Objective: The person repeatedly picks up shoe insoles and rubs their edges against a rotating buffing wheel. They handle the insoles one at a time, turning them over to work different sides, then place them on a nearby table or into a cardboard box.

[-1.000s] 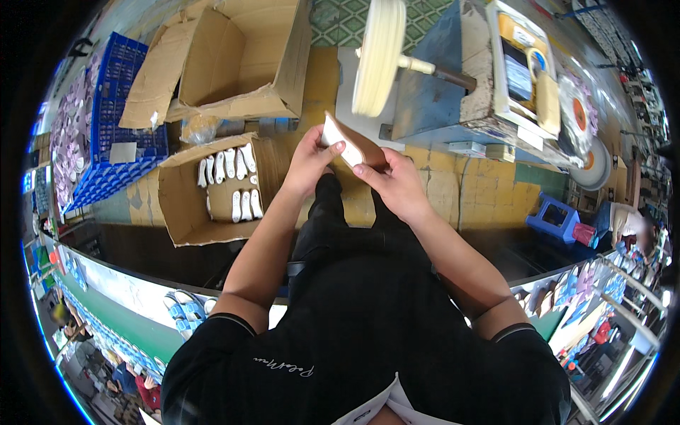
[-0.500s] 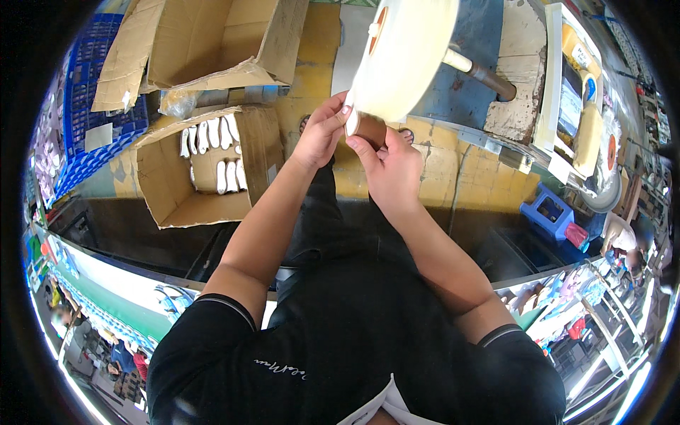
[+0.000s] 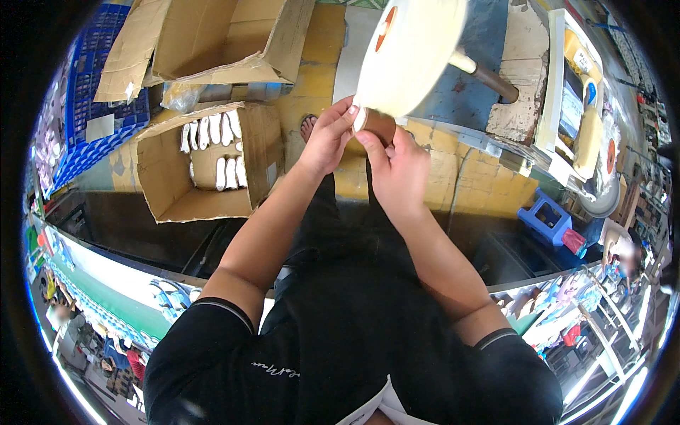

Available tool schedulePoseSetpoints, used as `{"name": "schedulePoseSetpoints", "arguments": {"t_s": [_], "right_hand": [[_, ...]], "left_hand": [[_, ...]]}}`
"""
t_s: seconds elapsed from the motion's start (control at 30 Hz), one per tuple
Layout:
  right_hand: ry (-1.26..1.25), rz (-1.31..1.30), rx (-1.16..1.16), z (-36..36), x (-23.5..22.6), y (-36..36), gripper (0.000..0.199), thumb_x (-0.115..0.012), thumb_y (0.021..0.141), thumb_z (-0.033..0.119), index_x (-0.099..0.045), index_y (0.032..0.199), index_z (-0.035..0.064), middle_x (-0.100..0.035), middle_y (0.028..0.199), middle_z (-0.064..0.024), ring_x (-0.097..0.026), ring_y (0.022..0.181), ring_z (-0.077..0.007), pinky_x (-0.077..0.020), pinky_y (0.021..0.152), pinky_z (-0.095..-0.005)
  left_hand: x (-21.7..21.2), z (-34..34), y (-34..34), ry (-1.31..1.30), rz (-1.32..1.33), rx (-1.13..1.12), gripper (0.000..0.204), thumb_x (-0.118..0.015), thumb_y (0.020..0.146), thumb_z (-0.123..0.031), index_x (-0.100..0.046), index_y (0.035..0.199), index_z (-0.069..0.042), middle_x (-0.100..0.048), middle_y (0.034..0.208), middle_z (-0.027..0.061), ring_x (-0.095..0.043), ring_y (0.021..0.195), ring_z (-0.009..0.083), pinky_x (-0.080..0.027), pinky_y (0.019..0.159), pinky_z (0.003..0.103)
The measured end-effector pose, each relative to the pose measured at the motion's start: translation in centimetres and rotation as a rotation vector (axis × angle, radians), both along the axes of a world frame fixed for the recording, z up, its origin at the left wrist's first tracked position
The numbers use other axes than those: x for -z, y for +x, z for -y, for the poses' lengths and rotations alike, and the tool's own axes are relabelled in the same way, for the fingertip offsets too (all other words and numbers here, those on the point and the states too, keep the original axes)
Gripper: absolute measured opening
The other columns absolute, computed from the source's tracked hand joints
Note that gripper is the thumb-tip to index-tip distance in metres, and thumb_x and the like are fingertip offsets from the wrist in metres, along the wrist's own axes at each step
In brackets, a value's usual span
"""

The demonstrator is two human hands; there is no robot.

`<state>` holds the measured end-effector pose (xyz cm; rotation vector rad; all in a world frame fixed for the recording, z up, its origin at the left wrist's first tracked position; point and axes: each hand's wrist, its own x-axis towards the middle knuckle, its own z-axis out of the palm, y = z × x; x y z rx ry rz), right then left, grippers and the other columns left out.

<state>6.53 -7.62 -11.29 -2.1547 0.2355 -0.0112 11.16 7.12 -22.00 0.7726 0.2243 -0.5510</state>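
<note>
A large cream-coloured buffing wheel (image 3: pixel 407 64) stands on a shaft in front of me, its rim slightly blurred. Just under its lower edge I hold a brown curved piece with a pale rim (image 3: pixel 378 126); it looks like part of a shoe, but most of it is hidden by fingers and wheel. My left hand (image 3: pixel 330 140) pinches its left, pale end, close to the wheel's edge. Around its right side my right hand (image 3: pixel 399 173) is closed, thumb on the near face. Whether the piece touches the wheel I cannot tell.
At left, an open cardboard box (image 3: pixel 195 205) holds two rows of white shoe-like pieces (image 3: pixel 225 131). Beyond it are a larger cardboard box (image 3: pixel 212 42) and a blue crate (image 3: pixel 85 142). A dark-ended shaft (image 3: pixel 492 81) and a blue stool (image 3: pixel 545 218) are at right.
Both hands and the brown piece have shifted slightly to the right against the wheel's lower edge, and the piece appears a little turned. The grip stays closed.
</note>
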Motion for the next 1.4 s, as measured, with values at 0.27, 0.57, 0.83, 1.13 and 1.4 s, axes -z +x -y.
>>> {"name": "schedulePoseSetpoints", "arguments": {"t_s": [0.27, 0.57, 0.83, 1.13, 1.4], "right_hand": [[-0.063, 0.101, -0.026, 0.3, -0.6, -0.4, 0.032, -0.087, 0.105, 0.031, -0.080, 0.112, 0.0005, -0.081, 0.089, -0.0175, -0.076, 0.070, -0.0210, -0.0582, 0.067, -0.0347], [0.003, -0.003, 0.020, 0.1, 0.0, 0.3, 0.041, -0.087, 0.103, 0.040, -0.076, 0.102, 0.0011, -0.076, 0.084, -0.0185, -0.076, 0.071, -0.0326, -0.0584, 0.067, -0.0431], [-0.129, 0.167, -0.122, 1.7, -6.9, -4.4, 0.038, -0.092, 0.098, 0.034, -0.075, 0.102, 0.0014, -0.077, 0.090, -0.0184, -0.077, 0.080, -0.0345, -0.0595, 0.072, -0.0437], [0.081, 0.385, -0.450, 4.7, -13.8, -12.0, 0.061, -0.093, 0.086, 0.016, -0.068, 0.137, -0.0054, -0.075, 0.135, -0.0230, -0.073, 0.123, -0.0445, -0.0568, 0.111, -0.0511], [0.094, 0.397, -0.435, 4.9, -15.1, -14.1, 0.061, -0.089, 0.094, 0.011, -0.064, 0.148, -0.0021, -0.073, 0.147, -0.0229, -0.070, 0.137, -0.0416, -0.0515, 0.121, -0.0515]], "left_hand": [[0.0, 0.1, -0.3, -0.027, 0.049, 0.025, 0.049, -0.064, 0.120, -0.032, -0.061, 0.152, 0.005, -0.073, 0.143, 0.0110, -0.066, 0.134, 0.0183, -0.050, 0.117, 0.037], [-0.6, -0.2, 0.8, 0.075, 0.030, 0.057, 0.051, -0.065, 0.120, -0.034, -0.061, 0.152, 0.005, -0.074, 0.140, 0.0104, -0.067, 0.133, 0.0174, -0.051, 0.115, 0.036], [-8.0, 0.4, -4.7, 0.033, 0.129, -0.050, 0.060, -0.069, 0.117, -0.035, -0.055, 0.158, 0.006, -0.071, 0.148, 0.0134, -0.065, 0.140, 0.0209, -0.048, 0.122, 0.039], [-16.0, -4.4, -10.6, 0.247, 0.588, -0.041, 0.069, -0.095, 0.098, -0.020, -0.052, 0.151, -0.006, -0.064, 0.142, 0.0062, -0.061, 0.132, 0.0187, -0.047, 0.119, 0.041], [-21.5, -5.6, -10.3, 0.673, 1.143, -0.171, 0.065, -0.105, 0.084, -0.029, -0.060, 0.126, -0.010, -0.072, 0.116, 0.0083, -0.058, 0.132, 0.0325, -0.041, 0.124, 0.053]]}}
